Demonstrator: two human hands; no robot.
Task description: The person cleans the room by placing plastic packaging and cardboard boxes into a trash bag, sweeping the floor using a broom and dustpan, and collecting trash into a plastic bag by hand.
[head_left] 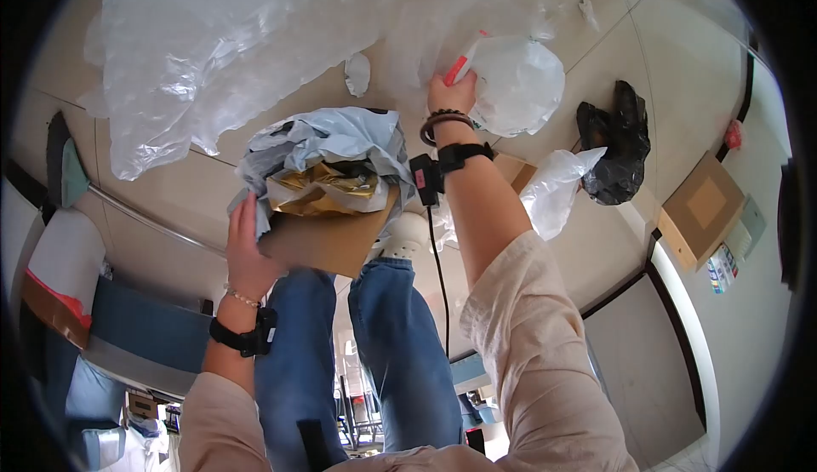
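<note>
My left hand (248, 246) grips the left side of an open cardboard box (328, 244), fingers along the outside and thumb side blurred against the cardboard. Crumpled grey plastic mailing bags (328, 127) and a gold foil wrapper (328, 187) fill its top. Further forward, my right hand (453, 93) is closed on a white plastic bag (517, 85) with a red-marked strip sticking up from the fist. Part of that bag is hidden behind the hand. Black bands with small devices circle both wrists, and a cable hangs from the right one.
Large clear plastic sheets (230, 55) spread over the tiled floor ahead. To the right lie a black plastic bag (619, 144), a smaller white bag (557, 191) and a brown carton (702, 208). A metal rail (157, 221) runs on the left. My legs stand close behind the box.
</note>
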